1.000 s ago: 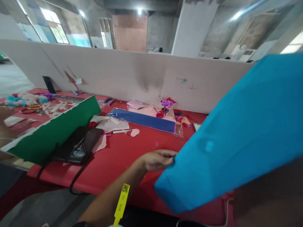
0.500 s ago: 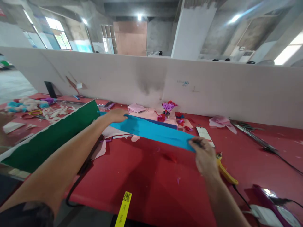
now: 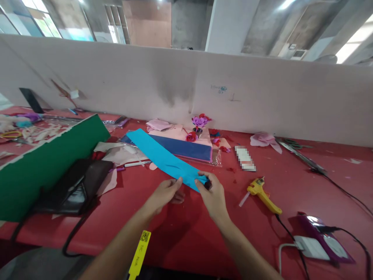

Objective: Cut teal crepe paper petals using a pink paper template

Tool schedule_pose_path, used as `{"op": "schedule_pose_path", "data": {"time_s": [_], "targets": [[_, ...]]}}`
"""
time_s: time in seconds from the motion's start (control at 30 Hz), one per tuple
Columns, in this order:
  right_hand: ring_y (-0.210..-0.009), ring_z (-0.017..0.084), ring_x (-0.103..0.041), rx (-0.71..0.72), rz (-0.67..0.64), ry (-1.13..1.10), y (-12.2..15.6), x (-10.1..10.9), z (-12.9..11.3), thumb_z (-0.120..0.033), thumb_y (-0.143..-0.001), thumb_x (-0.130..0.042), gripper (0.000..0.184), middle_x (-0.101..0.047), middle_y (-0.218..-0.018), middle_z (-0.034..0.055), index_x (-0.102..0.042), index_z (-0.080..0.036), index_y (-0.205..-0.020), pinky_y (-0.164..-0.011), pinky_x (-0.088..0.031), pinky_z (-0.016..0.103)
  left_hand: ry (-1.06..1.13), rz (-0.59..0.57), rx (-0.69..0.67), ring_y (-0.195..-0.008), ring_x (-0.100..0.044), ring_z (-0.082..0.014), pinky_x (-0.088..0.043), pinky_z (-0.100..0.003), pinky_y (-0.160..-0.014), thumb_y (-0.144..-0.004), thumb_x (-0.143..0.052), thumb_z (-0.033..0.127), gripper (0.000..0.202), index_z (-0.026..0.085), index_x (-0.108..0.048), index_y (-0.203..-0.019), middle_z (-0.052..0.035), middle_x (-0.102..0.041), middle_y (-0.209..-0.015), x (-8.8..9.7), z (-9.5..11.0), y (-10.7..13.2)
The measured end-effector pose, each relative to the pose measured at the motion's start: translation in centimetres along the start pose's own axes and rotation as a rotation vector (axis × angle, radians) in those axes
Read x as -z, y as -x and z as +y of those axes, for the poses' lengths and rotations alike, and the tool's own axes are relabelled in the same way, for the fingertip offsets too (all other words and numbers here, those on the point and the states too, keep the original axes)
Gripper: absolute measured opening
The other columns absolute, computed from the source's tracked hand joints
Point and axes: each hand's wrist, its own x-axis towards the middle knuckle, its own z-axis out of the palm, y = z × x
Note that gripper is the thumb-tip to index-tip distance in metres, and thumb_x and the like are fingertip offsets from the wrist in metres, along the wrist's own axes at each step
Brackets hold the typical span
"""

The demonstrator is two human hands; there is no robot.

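A long bright-blue paper strip point(image 3: 163, 155) slants from the packets at the back toward me, its near end between my hands. My right hand point(image 3: 214, 194) pinches that near end, where the paper puckers. Something small and dark point(image 3: 208, 184) shows between its fingers; I cannot make out what it is. My left hand point(image 3: 167, 193) holds the strip's lower edge a little to the left, thumb on top and fingers underneath.
A yellow glue gun point(image 3: 264, 194) lies to the right, near a pixelated phone-like slab point(image 3: 245, 158) and a white plug point(image 3: 313, 247). Left are a black bag point(image 3: 78, 186) and an upright green divider point(image 3: 58, 167). Behind stand paper roses point(image 3: 199, 122) and a dark-blue packet point(image 3: 183, 147).
My left hand has come from the strip's far end toward my right hand, and the far end now lies loose. My right hand has shifted left and down. The view has tilted down.
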Motion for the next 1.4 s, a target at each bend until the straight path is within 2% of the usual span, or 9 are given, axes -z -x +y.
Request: {"op": "schedule_pose_path", "data": {"time_s": [0.17, 0.27, 0.4, 0.6, 0.73, 0.9, 1.0, 1.17, 1.4], "targets": [[-0.064, 0.016, -0.061, -0.152, -0.173, -0.113, 4.2, -2.0, 0.7, -0.038, -0.081, -0.06, 0.034, -0.065, -0.093, 0.0063, -0.061, -0.017, -0.108, -0.059, -0.049, 0.028, 0.407, 0.185, -0.195, -0.087, -0.068, -0.0218, -0.055, -0.033, -0.077, -0.066, -0.081, 0.039, 0.062, 0.021, -0.053, -0.118, -0.007, -0.071, -0.102, -0.4, -3.0, 0.9], [-0.053, 0.015, -0.059, -0.118, -0.34, 0.04, 5.5, -2.9, 1.4, -0.036, -0.08, -0.062, 0.03, -0.062, -0.086, 0.004, -0.06, -0.019, -0.104, -0.051, -0.045, 0.026, 0.324, 0.189, -0.243, -0.09, -0.068, -0.0234, -0.054, -0.034, -0.081, -0.065, -0.081, 0.032, 0.064, 0.02, -0.054, -0.122, -0.007, -0.071, -0.101, 1.0, -3.6, 1.5], [-0.053, 0.018, -0.059, -0.002, -0.436, 0.209, 5.5, -3.5, 1.5, -0.029, -0.085, -0.053, 0.013, -0.052, -0.058, -0.0018, -0.055, -0.022, -0.075, -0.052, -0.039, 0.026, 0.247, 0.158, -0.195, -0.087, -0.069, -0.0268, -0.055, -0.037, -0.078, -0.063, -0.081, 0.029, 0.072, 0.019, -0.053, -0.129, -0.0086, -0.073, -0.099, 3.4, -3.8, 2.8], [-0.036, 0.012, -0.056, -0.182, -0.53, -0.129, 5.6, -4.0, 1.7, -0.036, -0.091, -0.043, 0.023, -0.04, -0.052, -0.0104, -0.036, -0.025, -0.072, -0.037, -0.032, 0.02, 0.1, 0.536, -0.123, -0.102, -0.065, -0.0267, -0.055, -0.035, -0.08, -0.067, -0.075, 0.021, 0.085, 0.026, -0.039, -0.144, -0.0106, -0.066, -0.119, 7.9, -4.2, 4.2], [-0.037, 0.012, -0.058, -0.233, -0.566, -0.159, 6.4, -4.4, 2.4, -0.038, -0.09, -0.045, 0.025, -0.037, -0.052, -0.0115, -0.034, -0.025, -0.071, -0.033, -0.031, 0.018, -0.158, 0.595, -0.2, -0.104, -0.064, -0.0271, -0.054, -0.038, -0.085, -0.073, -0.067, 0.025, 0.069, 0.025, -0.048, -0.139, -0.0102, -0.065, -0.118, 10.0, -5.4, 5.0], [-0.038, 0.012, -0.057, -0.185, -0.544, -0.082, 7.0, -4.5, 2.6, -0.037, -0.091, -0.045, 0.026, -0.041, -0.05, -0.0102, -0.035, -0.025, -0.07, -0.037, -0.034, 0.019, -0.867, 0.744, -0.405, -0.117, -0.052, -0.032, -0.041, -0.048, -0.101, -0.082, -0.053, 0.025, 0.042, 0.023, -0.064, -0.122, -0.0135, -0.059, -0.125, 7.5, -6.1, 6.0], [-0.039, 0.013, -0.057, -0.123, -0.526, 0.005, 7.1, -4.7, 2.5, -0.035, -0.091, -0.046, 0.028, -0.042, -0.047, -0.0091, -0.035, -0.025, -0.067, -0.042, -0.034, 0.02, -1.159, 0.637, -0.421, -0.115, -0.05, -0.0333, -0.042, -0.047, -0.098, -0.085, -0.053, 0.033, 0.041, 0.023, -0.065, -0.123, -0.0143, -0.056, -0.128, 4.1, -5.3, 6.2], [-0.04, 0.015, -0.06, -0.139, -0.502, 0.021, 7.0, -5.1, 2.7, -0.036, -0.088, -0.046, 0.026, -0.043, -0.052, -0.0076, -0.036, -0.025, -0.067, -0.04, -0.033, 0.022, -1.315, 0.61, -0.248, -0.104, -0.055, -0.0305, -0.047, -0.038, -0.082, -0.085, -0.051, 0.027, 0.042, 0.02, -0.06, -0.126, -0.0149, -0.059, -0.116, 1.1, -3.9, 5.3], [-0.042, 0.015, -0.061, -0.145, -0.523, -0.019, 7.1, -5.1, 2.5, -0.035, -0.088, -0.047, 0.019, -0.053, -0.057, -0.0046, -0.046, -0.024, -0.073, -0.042, -0.036, 0.022, -1.238, 0.578, -0.241, -0.094, -0.062, -0.0255, -0.046, -0.032, -0.072, -0.084, -0.042, 0.01, 0.051, 0.017, -0.053, -0.133, -0.0137, -0.062, -0.109, 2.6, -3.9, 4.6]]}}
